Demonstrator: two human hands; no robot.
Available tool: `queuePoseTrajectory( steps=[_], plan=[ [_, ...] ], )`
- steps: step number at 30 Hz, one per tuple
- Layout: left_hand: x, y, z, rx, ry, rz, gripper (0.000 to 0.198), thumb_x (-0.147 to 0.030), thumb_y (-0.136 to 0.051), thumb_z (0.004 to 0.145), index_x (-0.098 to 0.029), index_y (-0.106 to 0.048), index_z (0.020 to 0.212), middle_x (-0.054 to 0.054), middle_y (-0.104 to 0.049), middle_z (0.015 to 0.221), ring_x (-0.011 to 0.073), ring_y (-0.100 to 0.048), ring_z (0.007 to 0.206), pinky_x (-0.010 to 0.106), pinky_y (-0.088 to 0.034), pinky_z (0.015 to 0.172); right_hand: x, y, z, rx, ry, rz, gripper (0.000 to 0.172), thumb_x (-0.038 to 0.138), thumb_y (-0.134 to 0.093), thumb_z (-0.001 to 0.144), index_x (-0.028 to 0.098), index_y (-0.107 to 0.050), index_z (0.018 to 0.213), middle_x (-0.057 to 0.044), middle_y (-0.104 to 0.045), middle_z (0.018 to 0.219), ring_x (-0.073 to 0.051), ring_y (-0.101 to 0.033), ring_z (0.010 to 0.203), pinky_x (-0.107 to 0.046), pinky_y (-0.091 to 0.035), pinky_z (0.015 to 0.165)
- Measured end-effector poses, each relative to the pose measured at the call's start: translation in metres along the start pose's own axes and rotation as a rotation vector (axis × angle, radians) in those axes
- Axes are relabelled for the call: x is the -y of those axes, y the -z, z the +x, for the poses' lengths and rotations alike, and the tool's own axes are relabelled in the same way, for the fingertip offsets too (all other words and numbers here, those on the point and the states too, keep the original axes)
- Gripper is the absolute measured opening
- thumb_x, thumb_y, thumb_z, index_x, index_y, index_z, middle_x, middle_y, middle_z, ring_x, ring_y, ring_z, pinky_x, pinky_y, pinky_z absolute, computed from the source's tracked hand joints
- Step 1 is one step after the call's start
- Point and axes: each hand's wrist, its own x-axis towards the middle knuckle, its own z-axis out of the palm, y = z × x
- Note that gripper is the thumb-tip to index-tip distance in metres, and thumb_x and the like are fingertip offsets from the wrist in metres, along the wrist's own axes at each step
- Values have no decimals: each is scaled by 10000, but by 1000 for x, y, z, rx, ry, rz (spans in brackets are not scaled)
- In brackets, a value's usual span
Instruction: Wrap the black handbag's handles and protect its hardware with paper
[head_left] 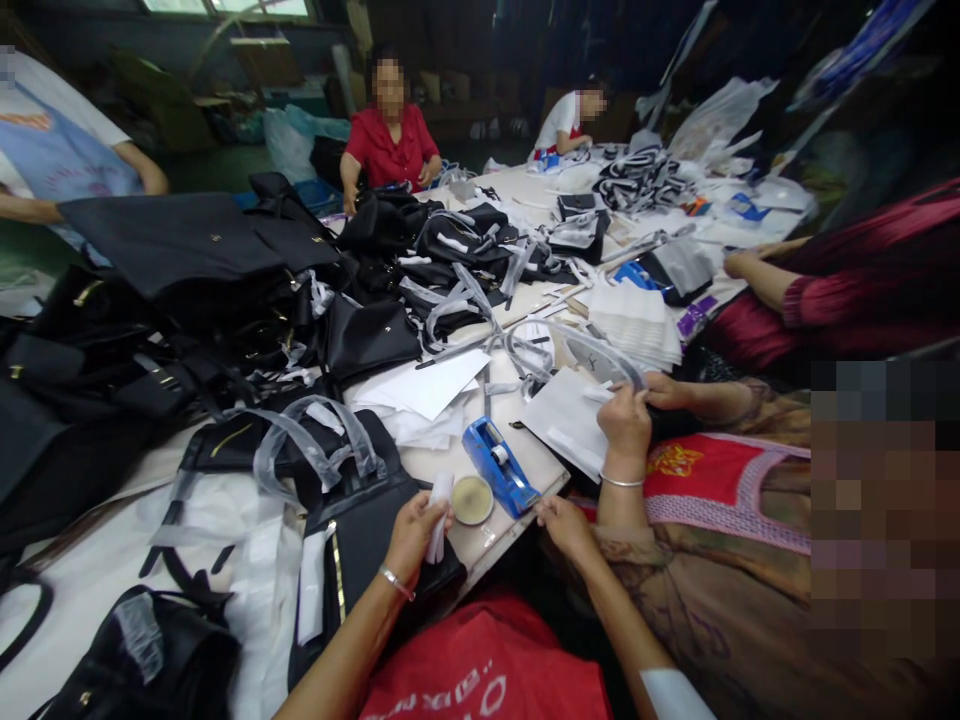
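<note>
My left hand (414,538) is closed around a small white rolled wrapping sheet (439,515), held upright over a black handbag (367,530). That bag lies on the table with its handles (300,440) wrapped in clear and white film. My right hand (568,528) pinches at the cutter end of a blue tape dispenser (499,465), on what looks like the end of the clear tape; the tape itself barely shows. Between my hands, a round tin-like disc (472,499) sits beside the dispenser, near the table edge.
Black bags (202,250) pile up at the left and middle. White sheets (427,390) lie beyond the dispenser. At my right, a co-worker's hands (626,420) hold a wrapped strap (600,350) over a pale bag (570,415). Several other people sit or stand around the table.
</note>
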Motion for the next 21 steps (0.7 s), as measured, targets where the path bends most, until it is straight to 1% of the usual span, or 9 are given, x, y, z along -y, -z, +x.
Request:
queuePoseTrajectory(
  steps=[3,6,9,12,14,17,19,20,21],
  plan=[
    [1,2,0,-11,-6,-15,317,-418,-697,670,-127,-607,760,21,-652,673,88,-547,529,181,-408,503,8,6,-10,-31,15,-99,205,243,-482,809,165,-631,692,-105,-643,634,-222,-591,636,-291,-349,606],
    [3,1,1,-22,-6,-22,328,-426,-700,662,-128,-603,759,19,-647,658,92,-544,519,184,-404,495,44,12,-20,-61,180,-41,234,285,-434,862,186,-646,845,-106,-672,794,-242,-608,766,-305,-381,671],
    [6,-5,6,-31,-10,-21,347,-440,-712,636,-131,-599,747,5,-626,627,95,-533,501,193,-403,496,99,8,-24,102,419,246,221,318,-444,879,244,-648,919,-28,-673,848,-192,-602,780,-268,-410,709],
    [6,-5,9,-5,-14,-14,341,-434,-710,642,-134,-596,758,-7,-611,614,91,-523,490,195,-396,495,138,-6,-17,260,538,409,208,293,-467,870,248,-666,908,-3,-662,810,-165,-587,730,-253,-416,706],
    [3,0,6,25,-10,-9,334,-431,-700,661,-136,-598,779,-5,-613,619,90,-521,495,195,-393,497,149,-19,-8,298,568,417,198,274,-482,860,250,-674,901,-5,-660,812,-165,-583,748,-256,-414,726],
    [-8,6,-9,85,23,18,349,-445,-687,682,-134,-616,824,10,-622,637,96,-524,512,201,-393,503,149,-28,-1,278,600,390,200,251,-486,857,255,-681,901,-18,-668,859,-174,-591,826,-273,-414,785],
    [-17,-7,-14,77,29,73,384,-470,-690,679,-133,-633,856,16,-628,658,105,-529,523,214,-399,502,145,-18,-8,257,610,387,207,242,-483,863,260,-685,900,-15,-676,899,-175,-600,877,-288,-420,815],
    [-21,-23,-9,64,13,107,398,-486,-676,694,-134,-635,876,19,-632,685,110,-536,539,224,-410,511,142,-9,-14,240,600,387,205,246,-484,868,265,-685,902,-5,-679,917,-174,-603,894,-298,-427,821],
    [-26,-47,3,63,-25,148,403,-500,-644,727,-136,-632,900,22,-634,724,115,-546,565,238,-428,532,140,2,-20,245,587,405,190,265,-498,868,274,-687,873,20,-682,904,-169,-612,881,-304,-442,805]
  ],
)
